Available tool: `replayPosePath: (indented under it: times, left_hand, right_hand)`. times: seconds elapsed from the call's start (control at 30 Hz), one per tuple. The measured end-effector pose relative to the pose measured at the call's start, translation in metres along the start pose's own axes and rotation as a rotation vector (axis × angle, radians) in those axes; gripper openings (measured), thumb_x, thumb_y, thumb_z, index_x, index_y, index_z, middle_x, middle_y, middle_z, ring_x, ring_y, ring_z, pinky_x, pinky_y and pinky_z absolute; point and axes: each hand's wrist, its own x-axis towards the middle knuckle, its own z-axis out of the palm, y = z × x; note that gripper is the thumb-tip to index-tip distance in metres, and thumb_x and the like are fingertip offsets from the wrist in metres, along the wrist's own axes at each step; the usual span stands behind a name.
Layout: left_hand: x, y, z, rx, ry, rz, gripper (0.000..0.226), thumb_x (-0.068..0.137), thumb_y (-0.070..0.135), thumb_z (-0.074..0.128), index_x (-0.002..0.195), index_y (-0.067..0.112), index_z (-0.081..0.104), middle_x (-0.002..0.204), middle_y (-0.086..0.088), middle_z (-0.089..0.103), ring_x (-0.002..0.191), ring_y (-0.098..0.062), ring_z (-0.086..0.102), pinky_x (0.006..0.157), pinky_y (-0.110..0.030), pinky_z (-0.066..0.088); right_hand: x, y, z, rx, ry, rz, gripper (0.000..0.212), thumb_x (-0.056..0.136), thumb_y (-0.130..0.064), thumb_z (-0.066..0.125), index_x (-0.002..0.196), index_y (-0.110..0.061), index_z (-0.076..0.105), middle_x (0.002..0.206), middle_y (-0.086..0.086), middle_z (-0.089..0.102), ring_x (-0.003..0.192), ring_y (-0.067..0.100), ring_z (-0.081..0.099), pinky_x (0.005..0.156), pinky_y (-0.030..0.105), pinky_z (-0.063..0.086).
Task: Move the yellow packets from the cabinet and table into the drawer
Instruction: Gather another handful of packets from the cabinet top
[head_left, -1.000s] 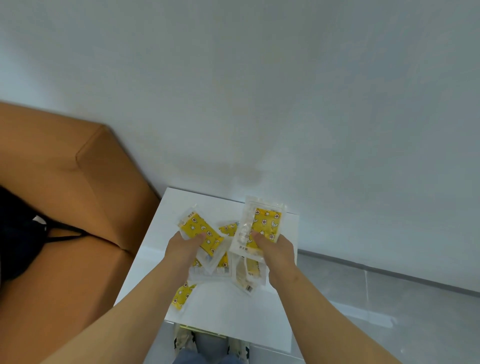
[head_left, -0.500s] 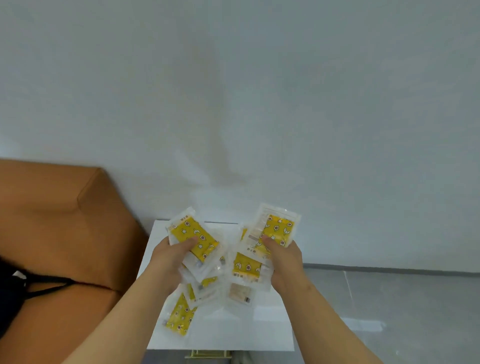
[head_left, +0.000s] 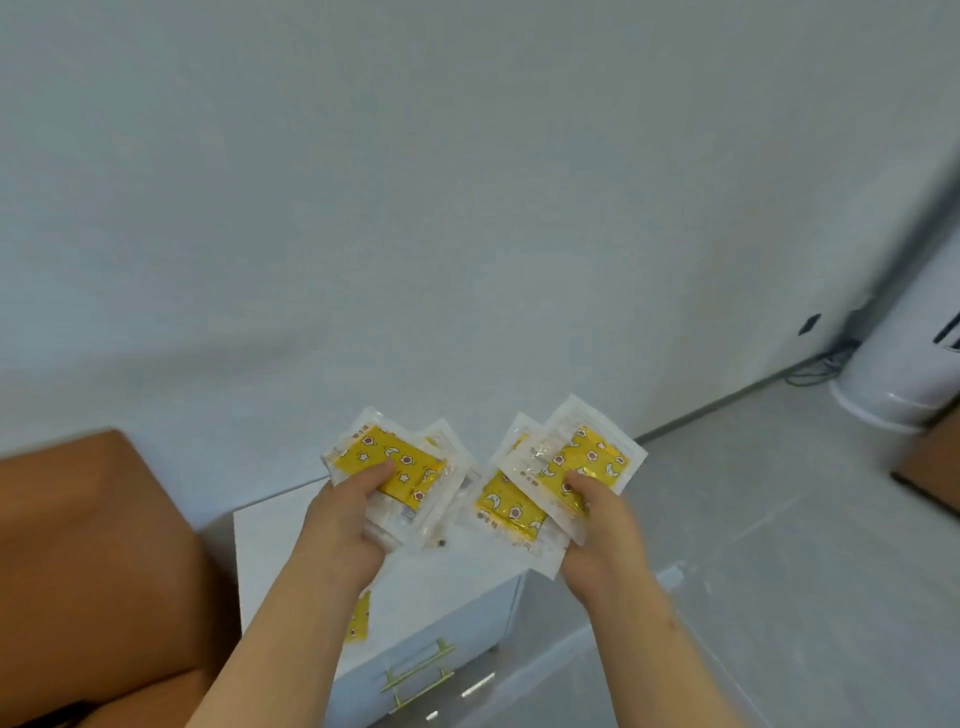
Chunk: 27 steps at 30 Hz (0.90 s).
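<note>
Both hands up over the cabinet (head_left: 270, 551), each loaded.

- Left hand (head_left: 343, 525): fingers curled under a fanned left bunch (head_left: 387, 462) of yellow packets, thumb pressed across the top one.
- Right hand (head_left: 602, 535): same grip on the right bunch (head_left: 566, 467), thumb on top, fingers beneath. Several packets in it, overlapping; exact count could not be told.
- Bunches sat near each other but apart, held clear of the cabinet top.
- A stray packet (head_left: 358, 621) lay on the near part of the top, half hidden behind the left forearm.
- Drawer (head_left: 467, 623) on the cabinet front below, brass handle (head_left: 418, 665) showing; it looked closed.
- Sofa (head_left: 93, 561) close on the left.

Step, as judged: gathering done for most packets, carry to the drawer in hand. Nothing was in the drawer as far as could be seen.

Next move calls for a free hand, since both were full and the drawer looked closed. Likely merge the bunches into one hand or set one down, pull the handle, then drop them in. Slick wrappers in a loose fan could slide out. The stray packet wants a return trip.
</note>
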Motion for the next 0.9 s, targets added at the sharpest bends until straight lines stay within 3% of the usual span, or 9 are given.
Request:
replayPosePath:
  times: [0.03,0.1,0.2,0.3,0.37,0.43,0.63,0.8,0.9]
  left_hand:
    - [-0.015,-0.008,0.006,-0.016,-0.027,-0.015,0.024,0.087,0.006,0.061,0.111,0.010,0.061,0.092,-0.009,0.072,0.067,-0.022,0.071,0.072,-0.039,0.055]
    - [-0.043,-0.027,0.016,-0.043,-0.079,-0.047,0.017,0.089,0.005,0.057,0.104,0.010,0.061,0.095,-0.010,0.070,0.084,-0.026,0.068,0.087,-0.046,0.052]
    - [-0.090,-0.071,0.028,0.014,-0.132,-0.086,0.008,0.088,0.004,0.055,0.086,0.010,0.061,0.075,-0.008,0.070,0.082,-0.025,0.062,0.099,-0.045,0.045]
    - [-0.145,-0.128,0.040,0.057,-0.176,-0.123,0.010,0.089,0.003,0.054,0.094,0.010,0.060,0.089,-0.010,0.067,0.081,-0.025,0.062,0.083,-0.043,0.051]
    - [-0.181,-0.172,0.049,0.070,-0.182,-0.140,0.010,0.089,0.001,0.053,0.091,0.010,0.058,0.077,-0.010,0.069,0.077,-0.025,0.062,0.072,-0.042,0.051]
    - [-0.218,-0.222,0.056,0.096,-0.173,-0.162,0.010,0.089,0.001,0.054,0.091,0.010,0.059,0.069,-0.010,0.070,0.075,-0.026,0.063,0.075,-0.043,0.051]
    - [-0.340,-0.346,0.053,0.131,-0.178,-0.198,0.030,0.087,-0.003,0.057,0.113,0.011,0.058,0.100,-0.015,0.068,0.086,-0.032,0.065,0.090,-0.056,0.048]
    - [-0.420,-0.398,0.042,0.191,-0.239,-0.171,0.022,0.085,-0.006,0.059,0.096,0.014,0.060,0.111,-0.016,0.066,0.103,-0.038,0.063,0.096,-0.058,0.044]
    - [-0.464,-0.424,0.030,0.244,-0.294,-0.177,0.022,0.084,-0.006,0.060,0.096,0.013,0.061,0.109,-0.016,0.067,0.100,-0.036,0.064,0.094,-0.057,0.046]
  right_hand:
    - [-0.018,-0.007,-0.010,0.023,0.006,-0.012,0.014,0.091,-0.003,0.053,0.100,-0.011,0.061,0.097,0.015,0.070,0.086,0.035,0.067,0.079,0.059,0.052]
    - [-0.050,-0.017,-0.033,0.047,0.030,-0.029,0.012,0.092,-0.004,0.052,0.094,-0.012,0.061,0.086,0.012,0.070,0.077,0.032,0.067,0.068,0.052,0.054]
    - [-0.096,-0.028,-0.084,0.060,0.086,-0.042,0.009,0.093,-0.008,0.054,0.094,-0.014,0.061,0.085,0.011,0.070,0.077,0.031,0.067,0.068,0.052,0.053]
    - [-0.138,-0.040,-0.150,0.077,0.131,-0.063,0.011,0.094,-0.010,0.054,0.101,-0.015,0.061,0.090,0.012,0.070,0.080,0.032,0.067,0.068,0.052,0.053]
    - [-0.166,-0.049,-0.202,0.084,0.162,-0.087,0.018,0.094,-0.012,0.055,0.111,-0.014,0.060,0.095,0.013,0.070,0.082,0.032,0.068,0.068,0.052,0.054]
    - [-0.197,-0.060,-0.258,0.077,0.182,-0.107,0.023,0.094,-0.012,0.054,0.117,-0.014,0.058,0.101,0.014,0.070,0.086,0.034,0.068,0.071,0.053,0.054]
    - [-0.306,-0.085,-0.400,0.062,0.246,-0.099,0.024,0.094,-0.010,0.053,0.118,-0.014,0.058,0.102,0.014,0.069,0.089,0.035,0.067,0.073,0.056,0.053]
    - [-0.383,-0.079,-0.474,0.092,0.260,-0.136,0.027,0.094,-0.007,0.052,0.119,-0.015,0.059,0.109,0.014,0.069,0.094,0.037,0.066,0.083,0.062,0.050]
    - [-0.429,-0.066,-0.511,0.119,0.268,-0.172,0.026,0.094,-0.006,0.052,0.117,-0.014,0.060,0.108,0.015,0.069,0.094,0.038,0.067,0.084,0.063,0.049]
